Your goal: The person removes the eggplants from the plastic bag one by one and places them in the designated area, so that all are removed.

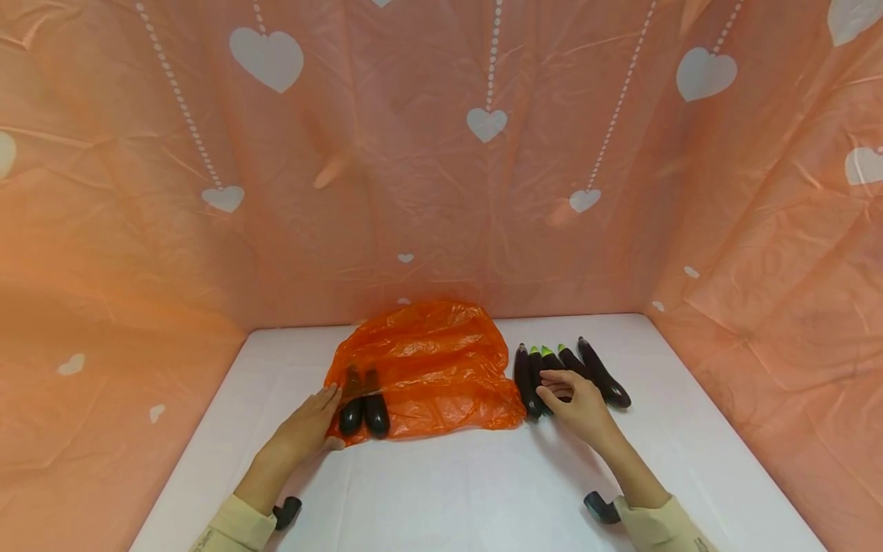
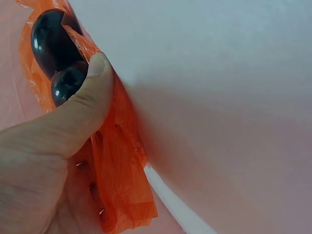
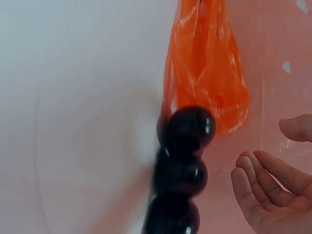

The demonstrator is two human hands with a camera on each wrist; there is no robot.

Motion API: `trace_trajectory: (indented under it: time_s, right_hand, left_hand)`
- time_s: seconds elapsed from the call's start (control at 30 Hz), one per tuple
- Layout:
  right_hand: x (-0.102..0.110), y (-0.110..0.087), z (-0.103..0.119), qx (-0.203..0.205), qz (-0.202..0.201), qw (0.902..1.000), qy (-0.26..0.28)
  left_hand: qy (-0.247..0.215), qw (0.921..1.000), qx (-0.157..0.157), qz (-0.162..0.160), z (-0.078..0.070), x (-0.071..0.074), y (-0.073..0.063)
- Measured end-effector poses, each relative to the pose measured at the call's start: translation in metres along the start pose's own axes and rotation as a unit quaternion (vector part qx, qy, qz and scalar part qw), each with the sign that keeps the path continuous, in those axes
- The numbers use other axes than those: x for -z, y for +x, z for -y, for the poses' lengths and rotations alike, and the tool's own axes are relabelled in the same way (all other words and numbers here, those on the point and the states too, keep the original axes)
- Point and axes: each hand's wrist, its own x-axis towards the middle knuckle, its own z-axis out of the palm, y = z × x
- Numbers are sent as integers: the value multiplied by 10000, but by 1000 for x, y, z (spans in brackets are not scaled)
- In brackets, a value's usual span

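Note:
An orange plastic bag [image 1: 434, 368] lies spread on the white table. Two eggplants [image 1: 376, 414] are at its left end, stem ends under the film and rounded bottoms showing. My left hand [image 1: 303, 429] rests on the bag's left edge beside them; in the left wrist view the thumb lies near an eggplant [image 2: 53, 44] and the bag [image 2: 122, 180] hides most of the fingers. To the bag's right, several eggplants [image 1: 603, 376] lie in a row. My right hand [image 1: 579, 406] hovers by them, fingers loosely bent, thumb apart, holding nothing in the right wrist view.
Pinkish-orange sheeting with white hearts [image 1: 441, 192] walls the white tabletop [image 1: 441, 491] at the back and both sides. A dark device [image 1: 288, 512] is at the left wrist, and a similar one [image 1: 602, 507] at the right wrist.

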Motion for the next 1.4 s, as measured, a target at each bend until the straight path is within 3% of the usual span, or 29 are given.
trace_trajectory:
  time_s: [0.7, 1.03, 1.4]
  right_hand:
    - [-56, 3, 35, 469, 774, 9952, 365]
    - [-77, 5, 49, 1021, 993, 9892, 350]
    - [-100, 9, 68, 900, 1550, 9832, 351]
  left_hand:
    - [7, 10000, 27, 17, 2, -3, 2]
    - [-15, 10000, 0, -35, 2, -2, 2]
    - [-109, 9999, 66, 30, 3, -4, 2]
